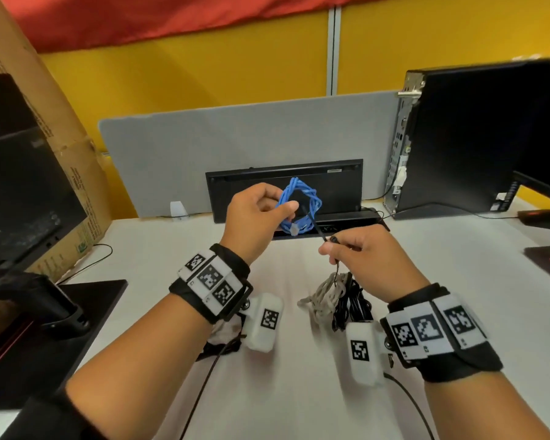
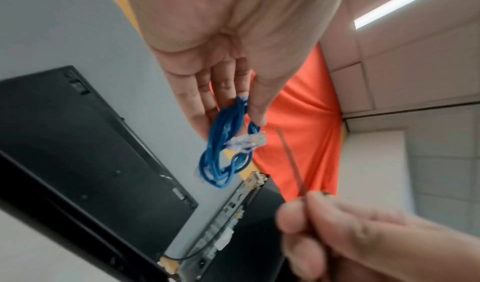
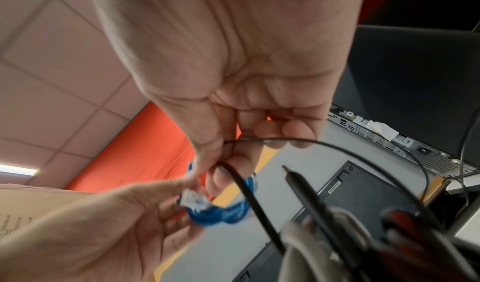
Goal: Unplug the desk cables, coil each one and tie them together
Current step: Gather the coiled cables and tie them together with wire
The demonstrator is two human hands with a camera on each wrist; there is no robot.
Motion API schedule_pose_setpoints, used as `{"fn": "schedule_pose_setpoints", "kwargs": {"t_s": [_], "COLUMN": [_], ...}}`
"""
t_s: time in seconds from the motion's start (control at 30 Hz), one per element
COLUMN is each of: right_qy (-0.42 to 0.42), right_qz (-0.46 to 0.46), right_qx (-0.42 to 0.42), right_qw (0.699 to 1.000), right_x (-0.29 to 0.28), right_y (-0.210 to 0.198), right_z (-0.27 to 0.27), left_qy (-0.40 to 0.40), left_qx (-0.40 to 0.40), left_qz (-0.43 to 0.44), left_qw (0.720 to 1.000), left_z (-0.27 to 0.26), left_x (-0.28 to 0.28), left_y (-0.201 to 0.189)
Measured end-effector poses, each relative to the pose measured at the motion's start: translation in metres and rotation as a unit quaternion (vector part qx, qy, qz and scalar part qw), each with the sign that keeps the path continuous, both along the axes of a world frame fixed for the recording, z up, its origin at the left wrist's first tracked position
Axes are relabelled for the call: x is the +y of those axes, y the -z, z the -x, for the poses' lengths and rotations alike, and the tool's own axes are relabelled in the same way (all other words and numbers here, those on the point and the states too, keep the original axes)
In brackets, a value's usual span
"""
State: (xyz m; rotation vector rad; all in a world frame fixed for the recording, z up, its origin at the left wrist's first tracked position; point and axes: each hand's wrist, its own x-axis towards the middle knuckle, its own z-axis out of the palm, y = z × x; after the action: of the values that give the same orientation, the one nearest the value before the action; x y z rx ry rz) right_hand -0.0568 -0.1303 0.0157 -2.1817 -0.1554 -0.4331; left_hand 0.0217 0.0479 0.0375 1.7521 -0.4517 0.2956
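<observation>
My left hand (image 1: 283, 208) is raised over the desk and pinches a coiled blue cable (image 1: 300, 203) between thumb and fingers. A clear plug (image 2: 246, 141) dangles from the coil (image 2: 224, 145). My right hand (image 1: 327, 247) pinches a thin black tie (image 1: 315, 222), and the tie's free end slants up across the blue ring. A thin cord drops from that hand to a bundle of grey-white and black coiled cables (image 1: 334, 298). I cannot tell whether the bundle hangs or lies on the desk. In the right wrist view the black cord (image 3: 249, 194) crosses in front of the blue coil (image 3: 221, 212).
A black keyboard (image 1: 331, 182) leans upright against the grey divider (image 1: 178, 154). A PC tower (image 1: 477, 138) stands at the right, with a mouse (image 1: 543, 219) beside it. At the left are a monitor (image 1: 19, 192), its base (image 1: 86, 300) and a cardboard box (image 1: 61, 138).
</observation>
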Motion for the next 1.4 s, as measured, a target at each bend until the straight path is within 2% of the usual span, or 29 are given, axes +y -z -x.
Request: {"fn": "schedule_pose_setpoints", "kwargs": {"t_s": [0.1, 0.2, 0.43, 0.57, 0.8, 0.87, 0.93, 1.0, 1.13, 1.4], "right_qy": [-0.001, -0.002, 0.004, 0.000, -0.019, -0.023, -0.023, -0.027, -0.022, -0.009], "right_qz": [0.026, 0.040, 0.060, 0.052, 0.073, 0.085, 0.101, 0.108, 0.132, 0.216], "right_qx": [0.025, 0.024, 0.009, 0.006, 0.023, 0.026, 0.038, 0.047, 0.059, 0.171], "right_qw": [0.999, 0.999, 0.998, 0.999, 0.997, 0.996, 0.994, 0.993, 0.989, 0.961], "right_x": [0.002, 0.003, 0.003, 0.005, 0.007, 0.008, 0.008, 0.007, 0.002, -0.014], "right_y": [0.000, -0.004, -0.009, -0.010, -0.014, -0.016, -0.017, -0.019, -0.025, -0.039], "right_z": [-0.001, -0.001, 0.002, 0.001, -0.002, -0.003, -0.005, -0.006, -0.006, -0.005], "left_qy": [0.050, 0.096, 0.125, 0.080, 0.038, 0.031, 0.022, 0.018, 0.007, -0.020], "left_qx": [-0.050, -0.086, -0.069, 0.023, 0.153, 0.136, 0.074, 0.036, 0.018, 0.004], "left_qz": [0.001, -0.060, -0.074, 0.032, 0.142, 0.112, 0.047, 0.021, 0.017, -0.004], "left_qw": [0.998, 0.990, 0.987, 0.996, 0.977, 0.984, 0.996, 0.999, 1.000, 1.000], "left_z": [0.018, 0.031, 0.042, 0.041, 0.044, 0.042, 0.041, 0.041, 0.037, 0.030], "left_x": [-0.006, -0.012, -0.014, -0.016, -0.022, -0.023, -0.022, -0.022, -0.020, -0.011], "left_y": [-0.006, -0.001, 0.015, 0.016, 0.019, 0.019, 0.019, 0.017, 0.015, 0.015]}}
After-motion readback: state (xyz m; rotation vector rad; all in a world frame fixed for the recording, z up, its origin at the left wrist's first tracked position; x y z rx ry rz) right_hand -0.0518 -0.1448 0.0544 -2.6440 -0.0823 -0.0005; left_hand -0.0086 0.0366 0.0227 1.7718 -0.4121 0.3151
